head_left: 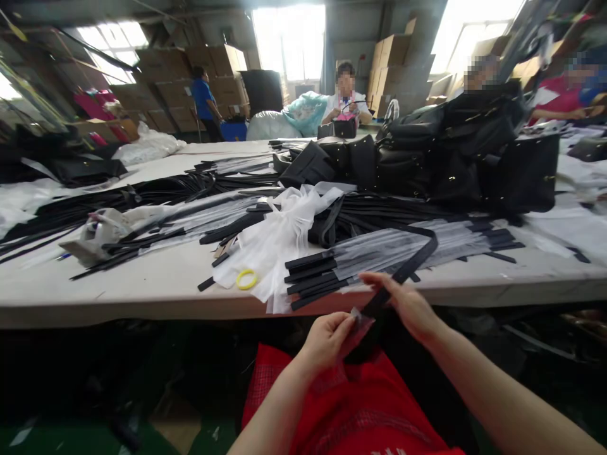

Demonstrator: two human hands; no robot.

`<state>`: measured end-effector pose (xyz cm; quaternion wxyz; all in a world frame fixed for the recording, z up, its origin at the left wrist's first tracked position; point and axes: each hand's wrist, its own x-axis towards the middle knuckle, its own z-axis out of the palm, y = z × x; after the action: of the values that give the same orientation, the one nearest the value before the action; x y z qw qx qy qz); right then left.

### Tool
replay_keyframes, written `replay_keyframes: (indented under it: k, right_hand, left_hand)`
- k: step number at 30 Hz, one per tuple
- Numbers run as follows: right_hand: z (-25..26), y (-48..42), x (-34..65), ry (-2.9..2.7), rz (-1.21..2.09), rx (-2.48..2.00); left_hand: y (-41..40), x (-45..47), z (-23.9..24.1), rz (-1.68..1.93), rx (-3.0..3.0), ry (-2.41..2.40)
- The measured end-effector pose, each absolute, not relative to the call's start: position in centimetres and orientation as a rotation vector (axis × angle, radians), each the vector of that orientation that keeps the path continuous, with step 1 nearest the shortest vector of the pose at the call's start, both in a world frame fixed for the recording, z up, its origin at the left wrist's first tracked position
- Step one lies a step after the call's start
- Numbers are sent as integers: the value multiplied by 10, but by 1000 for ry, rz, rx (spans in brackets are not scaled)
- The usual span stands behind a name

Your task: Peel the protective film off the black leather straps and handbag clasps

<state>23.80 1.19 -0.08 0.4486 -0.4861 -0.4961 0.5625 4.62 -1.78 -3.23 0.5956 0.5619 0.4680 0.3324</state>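
Note:
A black strap (413,258) arches up off the table edge and comes down between my hands. My right hand (411,311) is closed around it, with the forefinger stretched out to the left. My left hand (327,338) pinches a piece of clear plastic film (361,325) at the strap's lower end, above my lap. Just beyond lies a row of black straps (310,278), their middles wrapped in clear film. White thin sheets (279,246) are heaped to the left of them, with a yellow ring (246,279) on their near edge.
Black bags (455,151) are piled at the back right of the table (156,284). Long black strips (118,199) and a whitish tape dispenser-like object (102,237) lie left. Across the table a person (346,104) handles a bag; others are farther off. Cartons (175,82) stand behind.

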Motion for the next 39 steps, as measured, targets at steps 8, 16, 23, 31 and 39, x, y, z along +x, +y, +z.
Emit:
replay_keyframes:
  k: [8,16,23,31,39]
  right_hand:
    - [9,30,240,-940,1438,-1018]
    - [17,41,243,-1064,1487,-1023]
    - [63,56,238,-1628,1350,-1017]
    - [123,85,261,-1341,1214,-930]
    - [134,75,255,-1396,1289,-958]
  left_hand:
    - [-18,55,-23,809,1402,1131]
    - [-12,51,-34,823,1365,1170]
    - [21,68,21,1099,1556,1132]
    - [44,83,35,1078,1660,1131]
    - [49,85,69,1205,1753,1106]
